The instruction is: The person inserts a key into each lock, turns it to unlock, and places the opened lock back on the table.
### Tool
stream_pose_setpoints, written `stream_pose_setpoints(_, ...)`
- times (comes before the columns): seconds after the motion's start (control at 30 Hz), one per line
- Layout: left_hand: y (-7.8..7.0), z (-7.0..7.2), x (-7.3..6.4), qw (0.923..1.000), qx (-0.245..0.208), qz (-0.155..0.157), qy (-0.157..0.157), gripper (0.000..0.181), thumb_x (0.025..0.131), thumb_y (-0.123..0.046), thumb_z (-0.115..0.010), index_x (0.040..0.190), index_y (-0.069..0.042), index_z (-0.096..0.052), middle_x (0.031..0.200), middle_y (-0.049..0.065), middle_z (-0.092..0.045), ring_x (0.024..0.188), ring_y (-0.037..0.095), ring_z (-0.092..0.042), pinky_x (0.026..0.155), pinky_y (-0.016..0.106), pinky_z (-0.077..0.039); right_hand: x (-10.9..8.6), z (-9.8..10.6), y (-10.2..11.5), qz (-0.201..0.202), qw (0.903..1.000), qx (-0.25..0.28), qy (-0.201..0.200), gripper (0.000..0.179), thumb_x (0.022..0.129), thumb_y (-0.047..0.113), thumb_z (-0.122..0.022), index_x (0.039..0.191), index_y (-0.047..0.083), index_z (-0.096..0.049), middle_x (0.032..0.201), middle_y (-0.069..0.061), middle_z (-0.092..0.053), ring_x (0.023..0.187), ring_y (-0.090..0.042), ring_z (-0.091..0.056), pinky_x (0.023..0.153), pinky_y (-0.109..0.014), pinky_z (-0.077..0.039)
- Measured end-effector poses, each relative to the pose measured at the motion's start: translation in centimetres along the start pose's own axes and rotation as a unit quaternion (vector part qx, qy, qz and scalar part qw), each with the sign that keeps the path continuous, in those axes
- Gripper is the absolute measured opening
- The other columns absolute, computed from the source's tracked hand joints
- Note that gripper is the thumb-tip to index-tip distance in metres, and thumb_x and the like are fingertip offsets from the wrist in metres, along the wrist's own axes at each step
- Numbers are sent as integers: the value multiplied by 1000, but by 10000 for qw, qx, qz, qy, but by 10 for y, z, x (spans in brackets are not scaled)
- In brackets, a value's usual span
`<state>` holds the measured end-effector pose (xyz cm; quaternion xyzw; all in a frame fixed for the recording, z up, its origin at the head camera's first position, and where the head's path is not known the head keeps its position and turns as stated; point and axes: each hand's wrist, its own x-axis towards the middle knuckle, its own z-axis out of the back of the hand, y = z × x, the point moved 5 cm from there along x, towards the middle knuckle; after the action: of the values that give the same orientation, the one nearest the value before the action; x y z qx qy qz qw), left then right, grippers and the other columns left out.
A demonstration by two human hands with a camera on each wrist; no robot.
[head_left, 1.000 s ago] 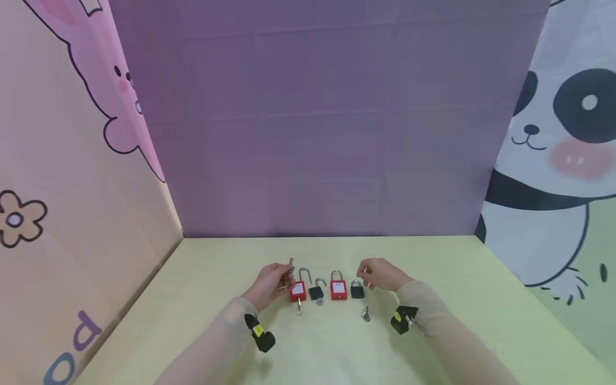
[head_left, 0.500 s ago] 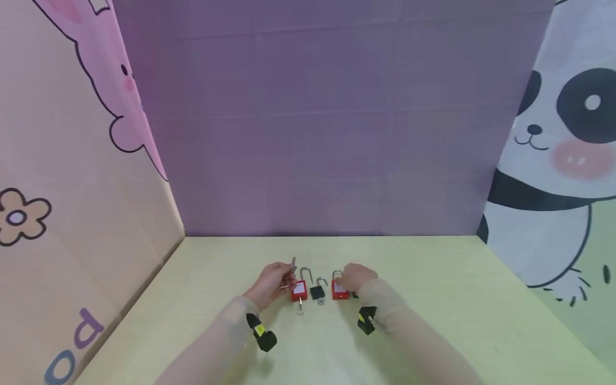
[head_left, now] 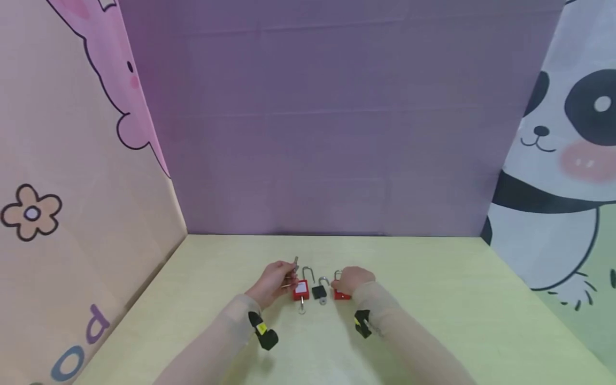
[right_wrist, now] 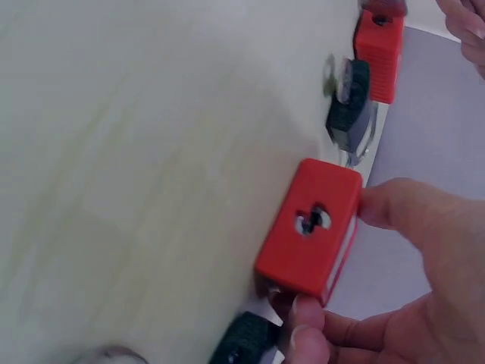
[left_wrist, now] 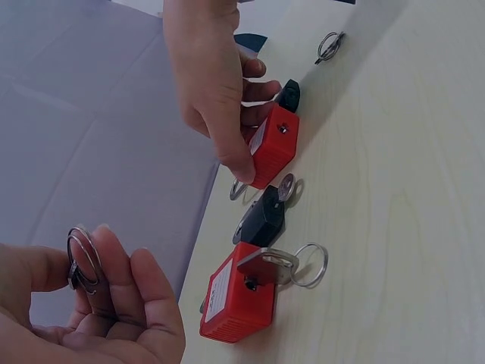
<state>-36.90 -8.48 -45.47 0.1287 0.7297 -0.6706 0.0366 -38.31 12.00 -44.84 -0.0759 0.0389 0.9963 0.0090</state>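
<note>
In the head view my left hand (head_left: pixel 271 282) is raised beside the left red padlock (head_left: pixel 301 290), pinching a ring of keys (left_wrist: pixel 73 274) between thumb and fingers. A key (left_wrist: pixel 267 265) with a ring stands in that padlock's keyhole, and its shackle is swung open. My right hand (head_left: pixel 357 279) grips the other red padlock (right_wrist: pixel 301 254) by its sides, thumb on one side and fingers on the other. Its keyhole faces the right wrist camera, with no key in it. Part of its label is covered by the hand.
Between the red padlocks lies a black padlock (head_left: pixel 319 292) with an open shackle and a key in it. Another black padlock (left_wrist: pixel 289 95) sits just beyond my right hand. A loose key ring (left_wrist: pixel 330 47) lies farther out on the pale table (head_left: pixel 231 251).
My right hand has moved left from beside the right black padlock onto the right red padlock and now grips it. The left hand has stayed with its keys.
</note>
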Motion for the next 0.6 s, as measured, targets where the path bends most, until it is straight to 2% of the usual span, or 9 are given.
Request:
stream_pose_setpoints(0.13, -1, -1, 0, 10000, 16, 4, 29, 27, 102, -19, -48, 116, 4, -52, 93, 10, -57, 81, 17, -56, 80, 30, -55, 0, 0, 0, -19, 9995, 185, -268, 46, 85, 54, -60, 63, 15, -54, 60, 1, -48, 56, -14, -43, 54, -28, -31)
stream_pose_setpoints(0.23, -2, -1, 1, 10000, 12, -7, 58, 28, 102, -18, -47, 116, 5, -52, 92, 10, -57, 81, 17, -55, 79, 30, -54, 2, 4, -2, 107, 9970, 602, -467, 44, 85, 52, -60, 62, 15, -51, 60, 2, -48, 55, -14, -44, 51, -27, -32)
stream_pose_setpoints(0.3, -3, -1, 1, 10000, -4, -32, 57, 28, 102, -18, -47, 116, 6, -51, 92, 10, -57, 81, 16, -55, 78, 29, -54, 2, 10, -3, 250, 9910, 1227, -483, 41, 87, 47, -61, 67, 12, -53, 64, 0, -50, 58, -15, -45, 52, -27, -33)
stream_pose_setpoints(0.37, -4, -1, 1, 10000, -5, -59, 51, 27, 102, -18, -46, 116, 5, -52, 92, 9, -57, 81, 16, -55, 78, 29, -54, 2, 16, -5, 453, 9760, 2107, -328, 38, 89, 43, -61, 78, 7, -55, 72, -4, -55, 62, -15, -52, 55, -27, -41)
stream_pose_setpoints(0.4, -4, -1, 1, 10000, 6, -66, 47, 27, 102, -18, -46, 116, 5, -52, 91, 9, -57, 81, 16, -55, 78, 29, -54, 1, 19, -6, 524, 9629, 2642, -154, 37, 90, 41, -62, 84, 5, -56, 77, -6, -58, 67, -16, -55, 59, -27, -45)
stream_pose_setpoints(0.43, -5, -1, 2, 10000, 4, -64, 47, 27, 102, -18, -46, 115, 5, -52, 91, 8, -56, 81, 16, -55, 78, 29, -54, 0, 21, -7, 578, 9451, 3215, 48, 38, 91, 39, -63, 91, 2, -56, 84, -9, -60, 71, -17, -57, 64, -28, -49)
stream_pose_setpoints(0.47, -5, -1, 2, 10000, 5, -49, 38, 26, 102, -18, -46, 114, 4, -52, 91, 8, -56, 81, 16, -55, 79, 30, -54, 0, 22, -8, 581, 9238, 3774, 286, 40, 91, 37, -64, 98, -1, -55, 90, -11, -61, 76, -18, -59, 68, -29, -52)
stream_pose_setpoints(0.53, -4, -1, 3, 10000, 27, -39, 42, 26, 102, -18, -46, 114, 4, -52, 89, 7, -56, 81, 16, -55, 79, 30, -54, -2, 22, -10, 574, 8748, 4745, 793, 45, 92, 34, -64, 110, -5, -52, 102, -15, -61, 84, -21, -61, 75, -31, -55)
stream_pose_setpoints(0.6, -4, -2, 4, 10000, 28, -31, 55, 26, 102, -18, -46, 115, 4, -52, 89, 7, -56, 81, 16, -55, 80, 30, -55, -3, 21, -11, 497, 8285, 5439, 1238, 49, 93, 30, -65, 121, -8, -51, 110, -17, -60, 89, -21, -59, 78, -29, -55)
